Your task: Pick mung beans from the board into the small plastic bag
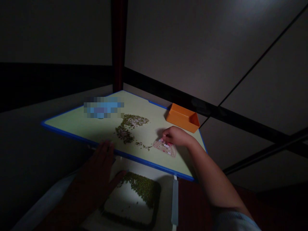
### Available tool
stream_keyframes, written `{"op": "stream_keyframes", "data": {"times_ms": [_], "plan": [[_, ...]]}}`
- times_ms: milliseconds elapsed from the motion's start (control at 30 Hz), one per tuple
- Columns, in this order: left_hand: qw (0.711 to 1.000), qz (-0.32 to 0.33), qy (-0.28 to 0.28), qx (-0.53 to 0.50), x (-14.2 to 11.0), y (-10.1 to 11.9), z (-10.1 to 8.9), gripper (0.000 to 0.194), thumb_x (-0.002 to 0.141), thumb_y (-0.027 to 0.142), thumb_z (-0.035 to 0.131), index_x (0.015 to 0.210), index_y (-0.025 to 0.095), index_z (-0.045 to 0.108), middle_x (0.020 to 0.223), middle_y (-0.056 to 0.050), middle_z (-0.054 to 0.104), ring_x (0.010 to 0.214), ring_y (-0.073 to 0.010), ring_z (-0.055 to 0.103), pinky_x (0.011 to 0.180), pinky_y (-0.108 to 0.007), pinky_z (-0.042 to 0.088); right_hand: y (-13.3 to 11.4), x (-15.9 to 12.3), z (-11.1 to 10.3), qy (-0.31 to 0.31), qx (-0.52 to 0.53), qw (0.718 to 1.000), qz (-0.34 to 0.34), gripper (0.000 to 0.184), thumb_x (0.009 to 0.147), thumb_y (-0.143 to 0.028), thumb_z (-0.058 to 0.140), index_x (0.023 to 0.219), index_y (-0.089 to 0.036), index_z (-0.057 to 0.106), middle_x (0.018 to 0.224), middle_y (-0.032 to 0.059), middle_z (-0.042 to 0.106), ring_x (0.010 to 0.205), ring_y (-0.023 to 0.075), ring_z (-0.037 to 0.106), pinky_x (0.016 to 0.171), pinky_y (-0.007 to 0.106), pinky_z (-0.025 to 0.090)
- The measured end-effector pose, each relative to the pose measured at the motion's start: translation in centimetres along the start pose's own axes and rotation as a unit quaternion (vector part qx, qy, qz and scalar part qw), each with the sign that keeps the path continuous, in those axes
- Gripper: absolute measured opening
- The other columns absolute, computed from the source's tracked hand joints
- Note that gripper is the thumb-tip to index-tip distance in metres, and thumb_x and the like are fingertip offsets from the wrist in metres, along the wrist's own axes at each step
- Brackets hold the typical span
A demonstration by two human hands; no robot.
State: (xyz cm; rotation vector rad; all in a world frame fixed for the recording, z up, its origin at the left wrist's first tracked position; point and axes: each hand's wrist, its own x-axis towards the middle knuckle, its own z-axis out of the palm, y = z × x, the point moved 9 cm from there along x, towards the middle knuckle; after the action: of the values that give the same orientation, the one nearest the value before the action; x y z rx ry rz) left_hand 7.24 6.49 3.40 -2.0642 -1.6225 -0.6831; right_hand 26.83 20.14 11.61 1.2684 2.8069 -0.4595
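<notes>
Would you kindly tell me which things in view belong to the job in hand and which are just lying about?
Seemingly in the job:
protractor, in the right hand
seeds, loose on the board
board, left hand at its near edge
bin below, holding more seeds

Perhaps just lying about:
orange box, untouched; its role is unclear
blue thing, pixelated beyond recognition

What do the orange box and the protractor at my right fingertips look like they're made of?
Orange box: probably plastic, opaque and fairly smooth, judging by its thin, evenly coloured walls. Protractor: likely thin, see-through plastic with pink and white printing, since the pale board seems to show through it. Dim light leaves the gloss uncertain.
</notes>
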Motion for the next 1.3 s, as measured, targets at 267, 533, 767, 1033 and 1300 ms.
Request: {"op": "stream_keyframes", "data": {"times_ms": [267, 533, 767, 1033, 1300], "plan": [[1.000, -0.013, -0.018, 0.000, 0.0, -0.2, 0.3, 0.088, 0.087, 0.062, 0.035, 0.147, -0.001, 0.022, 0.151, -0.029, 0.037, 0.145, -0.0372, 0.028, 0.107, -0.052, 0.041, 0.5, -0.2, 0.1, -0.011, 0.094, 0.995, -0.017, 0.025, 0.087, -0.023, 0.057, 0.064, -0.014, 0.062, 0.056, -0.0026, 0.057, 0.055, 0.0082, 0.045, 0.058, 0.023, 0.028], [1.000, -0.022, -0.014, -0.008, 0.1, -0.2, 0.1, 0.089, 0.086, 0.066, 0.030, 0.147, 0.002, 0.024, 0.150, -0.026, 0.040, 0.145, -0.0348, 0.029, 0.109, -0.050, 0.040, 0.2, 0.2, 0.9, -0.019, 0.088, 0.996, -0.024, 0.022, 0.087, -0.022, 0.058, 0.068, -0.014, 0.064, 0.058, -0.0013, 0.061, 0.054, 0.0083, 0.048, 0.058, 0.023, 0.029], [0.999, -0.026, -0.040, -0.013, 0.0, -0.3, 0.3, 0.089, 0.086, 0.066, 0.033, 0.146, 0.000, 0.026, 0.151, -0.027, 0.037, 0.145, -0.0355, 0.027, 0.110, -0.051, 0.038, -0.4, 0.0, 0.1, 0.001, 0.025, 1.000, -0.008, 0.026, 0.088, -0.023, 0.057, 0.064, -0.014, 0.062, 0.056, -0.0015, 0.057, 0.054, 0.0082, 0.042, 0.057, 0.024, 0.026], [0.999, -0.031, -0.031, -0.016, 0.4, -0.3, 0.0, 0.087, 0.087, 0.065, 0.029, 0.143, -0.002, 0.031, 0.149, -0.028, 0.040, 0.143, -0.0363, 0.032, 0.109, -0.051, 0.039, 2.1, 0.2, -1.2, 0.067, -0.094, 0.990, 0.081, 0.023, 0.088, -0.028, 0.058, 0.075, -0.014, 0.069, 0.063, 0.0027, 0.060, 0.054, 0.0102, 0.037, 0.054, 0.026, 0.021], [0.999, -0.024, -0.035, -0.009, 0.1, -0.2, 0.1, 0.087, 0.087, 0.063, 0.034, 0.145, -0.002, 0.028, 0.151, -0.029, 0.038, 0.145, -0.0368, 0.028, 0.110, -0.051, 0.038, 0.0, 0.7, -0.1, 0.101, -0.094, 0.990, 0.036, 0.027, 0.092, -0.034, 0.054, 0.080, -0.017, 0.071, 0.071, 0.0045, 0.065, 0.061, 0.0120, 0.043, 0.057, 0.027, 0.020]]}}
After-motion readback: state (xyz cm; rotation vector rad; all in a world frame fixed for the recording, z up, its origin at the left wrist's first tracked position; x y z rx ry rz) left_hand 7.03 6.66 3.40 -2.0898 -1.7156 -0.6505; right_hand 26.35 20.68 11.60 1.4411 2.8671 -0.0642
